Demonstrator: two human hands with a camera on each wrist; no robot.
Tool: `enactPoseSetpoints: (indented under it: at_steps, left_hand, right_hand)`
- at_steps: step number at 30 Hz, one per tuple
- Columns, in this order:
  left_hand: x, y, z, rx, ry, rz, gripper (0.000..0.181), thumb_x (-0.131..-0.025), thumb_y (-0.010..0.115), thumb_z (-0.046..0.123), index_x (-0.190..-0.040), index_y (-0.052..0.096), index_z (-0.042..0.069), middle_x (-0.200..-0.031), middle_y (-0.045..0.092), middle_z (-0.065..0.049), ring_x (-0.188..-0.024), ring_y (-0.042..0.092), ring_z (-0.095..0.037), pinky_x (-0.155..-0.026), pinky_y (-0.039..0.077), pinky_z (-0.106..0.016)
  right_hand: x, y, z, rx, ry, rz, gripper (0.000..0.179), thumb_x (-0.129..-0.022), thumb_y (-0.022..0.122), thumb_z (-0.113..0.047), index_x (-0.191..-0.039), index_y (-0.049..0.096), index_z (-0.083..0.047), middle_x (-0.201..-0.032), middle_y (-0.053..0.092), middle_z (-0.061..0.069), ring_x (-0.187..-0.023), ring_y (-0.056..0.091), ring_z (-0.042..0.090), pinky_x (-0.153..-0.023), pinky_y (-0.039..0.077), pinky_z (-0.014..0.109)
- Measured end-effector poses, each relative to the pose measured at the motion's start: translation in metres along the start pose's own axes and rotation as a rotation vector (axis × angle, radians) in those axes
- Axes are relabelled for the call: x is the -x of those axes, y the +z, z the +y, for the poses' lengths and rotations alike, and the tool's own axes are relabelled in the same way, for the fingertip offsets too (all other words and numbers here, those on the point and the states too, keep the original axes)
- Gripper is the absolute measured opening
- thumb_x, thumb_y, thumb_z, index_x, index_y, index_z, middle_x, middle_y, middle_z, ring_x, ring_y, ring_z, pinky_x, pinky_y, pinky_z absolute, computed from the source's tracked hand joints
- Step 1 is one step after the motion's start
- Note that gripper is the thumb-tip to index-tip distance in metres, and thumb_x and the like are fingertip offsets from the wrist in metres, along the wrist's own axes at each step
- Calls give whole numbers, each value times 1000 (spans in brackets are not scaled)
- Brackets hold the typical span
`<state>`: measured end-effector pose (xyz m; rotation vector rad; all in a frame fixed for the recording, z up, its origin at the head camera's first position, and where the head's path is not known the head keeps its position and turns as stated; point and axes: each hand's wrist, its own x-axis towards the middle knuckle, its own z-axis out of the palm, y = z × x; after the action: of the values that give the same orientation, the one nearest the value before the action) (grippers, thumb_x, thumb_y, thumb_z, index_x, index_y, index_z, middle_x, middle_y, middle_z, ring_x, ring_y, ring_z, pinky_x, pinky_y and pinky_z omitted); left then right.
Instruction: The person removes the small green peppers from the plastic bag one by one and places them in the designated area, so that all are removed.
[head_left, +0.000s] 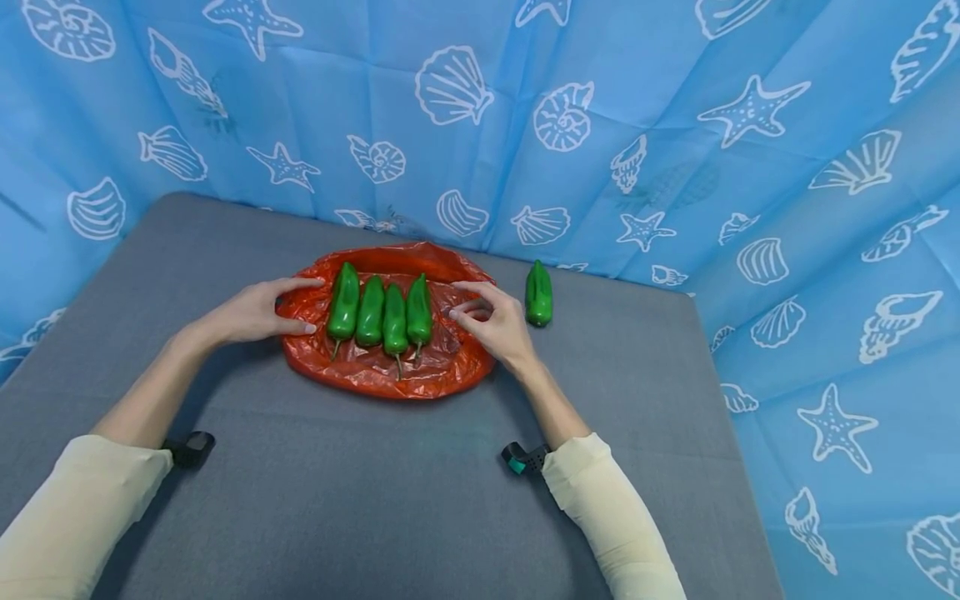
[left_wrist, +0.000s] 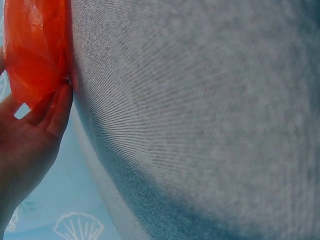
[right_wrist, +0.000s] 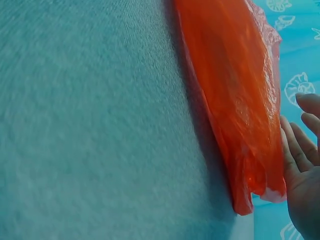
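In the head view an orange-red plastic bag [head_left: 352, 379] lies spread open on the grey table. Several green peppers [head_left: 370, 311] rest side by side in it. My left hand [head_left: 251, 312] holds the bag's left side, with thumb and index finger over its rim; in the left wrist view other fingers [left_wrist: 61, 107] lie against the bag's outside. At the right side, my right hand [head_left: 495, 325] reaches over the rim with thumb and index finger apart. The right wrist view shows its fingers [right_wrist: 297, 145] loosely bent beside the bag wall.
One more green pepper [head_left: 538, 293] stands apart on the table [head_left: 360, 500], to the right of the bag. Behind the table and along its right side hangs a blue curtain [head_left: 495, 50] with white shell and starfish prints.
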<state>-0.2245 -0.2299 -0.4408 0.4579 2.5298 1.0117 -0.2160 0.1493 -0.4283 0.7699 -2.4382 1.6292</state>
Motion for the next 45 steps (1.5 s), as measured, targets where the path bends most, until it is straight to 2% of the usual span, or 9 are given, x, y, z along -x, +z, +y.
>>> enactPoseSetpoints:
  at_steps: [5,10,13,20,24,35,40,45]
  left_hand:
    - [0,1,-1,1,3,6,80,-89,75,32,-154,35,8,-154,28,-34,-137,28,-55,-108,26,-71]
    - [1,0,-2,0,4,8,80,-89,75,31,-154,35,8,-153,28,-34,-137,28,-55,-108,25,-71]
    - [1,0,-2,-5,8,5,80,-89,75,31,-154,35,7,-153,28,-35,-137,28,-55,-108,26,-70]
    - [0,0,-3,-9,19,13,80,-88,76,31,-153,36,7,-153,30,-34,-136,30,-55,-108,26,-70]
    - [-1,-1,-2,-4,17,16,79,-88,76,30,-152,37,7,-152,30,-34,-136,30,-55,-108,26,-70]
    - [-1,-1,-1,1,6,25,77,-89,75,29,-152,38,7,-153,30,-34,-137,30,-55,-108,27,-70]
    - [-1,-1,-2,-5,5,14,77,-90,74,31,-153,36,7,-153,29,-35,-137,29,-55,-108,26,-71]
    - [0,1,-3,-13,2,10,77,-90,73,32,-153,36,8,-153,29,-34,-137,29,-56,-108,26,-71]
  right_hand:
    - [-1,7,23,11,20,-6,40,-88,74,-1,-127,65,-3,-119,65,24,-90,71,30,-81,59,47]
    - [-1,13,25,54,48,-38,40,-89,75,-9,-129,65,-5,-115,67,21,-90,71,20,-81,59,35]
    - [-2,17,23,71,67,-67,43,-89,75,-11,-130,63,-4,-117,67,20,-91,70,20,-80,59,32]
    - [-3,24,17,88,138,-131,50,-89,76,-16,-135,59,-5,-129,63,16,-99,68,23,-84,58,34]
    - [-4,27,16,113,174,-144,51,-90,76,-21,-136,59,-8,-132,62,13,-99,68,20,-83,58,29]
    - [-6,37,17,190,231,-203,56,-89,76,-33,-140,57,-16,-119,68,5,-99,68,18,-84,57,27]
    - [-7,41,18,266,239,-236,62,-88,77,-35,-143,55,-18,-126,67,3,-103,65,12,-87,55,28]
    - [-7,44,17,309,240,-254,64,-87,77,-35,-145,53,-19,-138,60,4,-111,63,13,-91,54,30]
